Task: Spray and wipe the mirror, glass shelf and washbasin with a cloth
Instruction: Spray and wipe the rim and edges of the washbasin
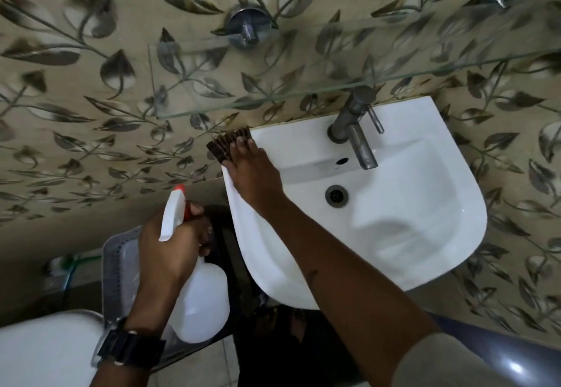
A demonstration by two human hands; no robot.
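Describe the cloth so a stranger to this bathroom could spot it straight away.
Find the white washbasin mounted on the leaf-patterned wall. At its back left corner, the right hand presses down on the cloth. It is dark brown and ribbed, the only dark thing on the white rim.

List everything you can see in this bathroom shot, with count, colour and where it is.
washbasin: one, white, centre right on the wall
tap: one, grey metal, back of basin
drain: one, dark, basin bowl
glass shelf: one, clear, above basin
shelf brackets: two, chrome, on wall
cloth: one, brown, basin's back left corner
spray bottle: one, white with red trigger, lower left
basket: one, grey, below bottle
wristwatch: one, black, left wrist
hands: left hand holding bottle, right hand pressing cloth
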